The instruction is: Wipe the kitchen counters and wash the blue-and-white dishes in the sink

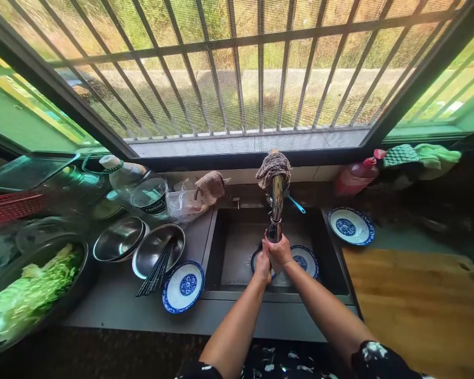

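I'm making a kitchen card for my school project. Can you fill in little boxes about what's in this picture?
Place: kitchen counter with a sink under a barred window
Left hand: under the tap, pressed against the right hand
Right hand: just below the tap's spout, over blue-and-white plates in the sink
Rag: draped on top of the tap
Left of sink: blue-and-white plate, steel bowl with black chopsticks, second steel bowl, bowl of cut cabbage
Right of sink: another blue-and-white plate, wooden board, red bottle
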Demonstrator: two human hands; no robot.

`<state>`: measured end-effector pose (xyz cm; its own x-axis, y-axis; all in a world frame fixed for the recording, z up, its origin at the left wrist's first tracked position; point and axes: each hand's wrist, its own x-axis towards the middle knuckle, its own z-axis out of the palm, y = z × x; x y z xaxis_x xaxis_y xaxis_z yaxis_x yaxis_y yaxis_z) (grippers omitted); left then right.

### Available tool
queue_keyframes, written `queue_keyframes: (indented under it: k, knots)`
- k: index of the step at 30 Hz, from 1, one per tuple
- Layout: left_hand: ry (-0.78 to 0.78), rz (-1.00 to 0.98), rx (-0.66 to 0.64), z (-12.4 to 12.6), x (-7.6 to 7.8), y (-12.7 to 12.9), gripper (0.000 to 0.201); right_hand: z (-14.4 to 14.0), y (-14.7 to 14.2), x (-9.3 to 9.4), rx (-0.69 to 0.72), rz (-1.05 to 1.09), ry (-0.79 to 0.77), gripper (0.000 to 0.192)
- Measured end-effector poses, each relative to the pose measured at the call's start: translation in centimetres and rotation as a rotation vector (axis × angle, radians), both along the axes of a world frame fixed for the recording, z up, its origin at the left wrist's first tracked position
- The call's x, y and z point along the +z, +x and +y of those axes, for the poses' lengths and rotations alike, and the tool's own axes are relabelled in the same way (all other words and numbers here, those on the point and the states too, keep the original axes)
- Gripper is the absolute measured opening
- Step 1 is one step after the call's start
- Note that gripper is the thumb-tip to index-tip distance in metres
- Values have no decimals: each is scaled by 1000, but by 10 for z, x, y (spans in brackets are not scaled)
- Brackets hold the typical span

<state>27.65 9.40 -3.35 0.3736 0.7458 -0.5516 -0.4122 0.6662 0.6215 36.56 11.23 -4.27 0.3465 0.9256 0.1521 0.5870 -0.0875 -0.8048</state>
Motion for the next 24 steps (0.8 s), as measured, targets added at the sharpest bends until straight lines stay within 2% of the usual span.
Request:
queue_keyframes:
  k: [2,4,9,13,16,20,22,24]
  knots:
    - [119,-73,-27,-3,1,-1,62,7,1,-1,-40,99,-11,34]
    - [155,-104,-40,-7,-1,-4,55,14,3,-3,-29,212,-27,34]
    - [130,-174,-53,-12,-3,-15,48,33,20,-7,-60,510,-90,30]
    - [54,-294,9,-11,-3,-26,46,34,41,-11,-101,641,-126,38]
    - [-58,-320,122,-7,-4,-26,42,11,44,-24,-149,637,-56,45]
    - [-151,-288,281,2,-4,-14,32,-38,10,-44,-379,421,118,43]
    - [-94,-254,334,4,-5,-5,31,-56,-14,-47,-370,265,187,41]
    - [10,-185,325,3,-6,1,32,-60,-30,-43,-274,157,243,39]
